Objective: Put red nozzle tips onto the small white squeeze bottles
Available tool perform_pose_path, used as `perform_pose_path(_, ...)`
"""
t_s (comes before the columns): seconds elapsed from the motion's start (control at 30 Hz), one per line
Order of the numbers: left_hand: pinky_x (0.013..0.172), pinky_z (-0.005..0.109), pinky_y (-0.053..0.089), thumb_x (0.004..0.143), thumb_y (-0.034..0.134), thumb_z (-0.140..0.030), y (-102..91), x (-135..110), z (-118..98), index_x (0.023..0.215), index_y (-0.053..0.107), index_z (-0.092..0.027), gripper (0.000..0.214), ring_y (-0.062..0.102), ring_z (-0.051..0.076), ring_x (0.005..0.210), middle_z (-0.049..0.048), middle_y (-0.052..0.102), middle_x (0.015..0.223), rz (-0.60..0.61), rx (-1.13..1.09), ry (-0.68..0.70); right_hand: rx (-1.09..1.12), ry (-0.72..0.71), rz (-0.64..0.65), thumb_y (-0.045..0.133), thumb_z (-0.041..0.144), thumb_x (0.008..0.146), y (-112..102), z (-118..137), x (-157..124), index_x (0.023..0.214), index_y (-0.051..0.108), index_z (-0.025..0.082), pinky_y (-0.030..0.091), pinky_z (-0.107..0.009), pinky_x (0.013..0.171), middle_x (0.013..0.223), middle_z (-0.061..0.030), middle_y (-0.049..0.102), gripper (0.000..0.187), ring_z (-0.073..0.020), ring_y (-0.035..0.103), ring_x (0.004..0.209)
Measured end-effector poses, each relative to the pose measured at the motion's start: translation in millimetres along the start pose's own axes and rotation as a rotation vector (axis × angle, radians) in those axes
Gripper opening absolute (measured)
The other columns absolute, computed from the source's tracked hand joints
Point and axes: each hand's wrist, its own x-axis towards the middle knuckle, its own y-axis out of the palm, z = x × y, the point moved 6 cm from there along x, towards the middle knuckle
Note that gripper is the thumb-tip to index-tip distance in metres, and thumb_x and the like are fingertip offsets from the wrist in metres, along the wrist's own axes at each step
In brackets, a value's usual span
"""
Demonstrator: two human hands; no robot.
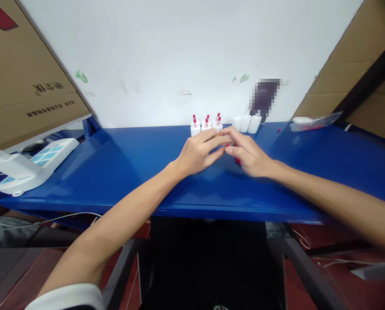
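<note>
My left hand [199, 153] and my right hand [249, 153] meet over the middle of the blue table [121, 172], fingers curled and fingertips pressed together. A small red piece [227, 146] shows between the fingertips, and more small red caps [237, 162] lie under my right hand. What the left hand grips is hidden by the fingers. Just behind the hands, against the wall, stand three small white bottles with red nozzles [206, 124] and a few white bottles without caps [246, 123].
A white device with a blue panel [34, 165] lies at the table's left end beside cardboard boxes [24, 77]. A clear packet [315, 121] rests at the back right. Cardboard [350, 73] leans on the right. A dark chair [212, 262] stands below the front edge.
</note>
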Motion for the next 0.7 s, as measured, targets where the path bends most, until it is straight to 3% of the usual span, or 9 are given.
perform_pose_path(0.13,0.073,0.026,0.052,0.103,0.051,-0.027,3.1,-2,3,0.114,0.068,-0.019,0.021,0.066,0.014,0.085,0.0060,0.069,0.096,0.037,0.007,-0.049,0.195,0.086,-0.031,0.050,0.049,0.096,5,-14,-1,0.112,0.055,0.024,0.044,-0.032,0.064,0.084,-0.0003,0.055,0.030,-0.0171,0.048,0.070)
perform_pose_path(0.33,0.071,0.025,0.051,0.104,0.050,-0.029,6.4,-3,6,0.124,0.065,-0.019,0.027,0.066,0.013,0.082,0.0062,0.070,0.099,0.067,0.022,-0.078,0.404,0.176,-0.108,0.052,0.046,0.093,11,-28,1,0.104,0.052,0.025,0.030,-0.027,0.050,0.072,0.0045,0.039,0.024,-0.0127,0.031,0.057)
perform_pose_path(0.47,0.071,0.024,0.052,0.104,0.052,-0.032,9.9,-6,9,0.133,0.059,-0.018,0.033,0.066,0.011,0.078,0.0050,0.073,0.099,0.056,0.002,-0.100,0.407,0.185,-0.193,0.051,0.047,0.095,3,-34,1,0.112,0.052,0.026,0.026,-0.026,0.049,0.067,0.0064,0.035,0.026,-0.0131,0.030,0.055)
perform_pose_path(0.6,0.071,0.023,0.052,0.105,0.048,-0.029,9.3,-7,9,0.126,0.062,-0.018,0.028,0.065,0.010,0.074,0.0048,0.074,0.100,0.015,-0.031,-0.105,0.255,0.162,-0.076,0.052,0.050,0.099,5,-26,-2,0.127,0.055,0.024,0.035,-0.028,0.053,0.067,0.0062,0.039,0.038,-0.0135,0.036,0.056)
perform_pose_path(0.7,0.068,0.024,0.050,0.105,0.047,-0.034,1.6,-3,15,0.110,0.065,-0.018,0.024,0.062,0.010,0.068,0.0016,0.072,0.085,-0.030,-0.058,-0.146,0.207,0.145,0.028,0.047,0.052,0.101,10,-21,-2,0.147,0.045,0.025,0.042,-0.029,0.057,0.072,0.0041,0.048,0.053,-0.0145,0.044,0.059)
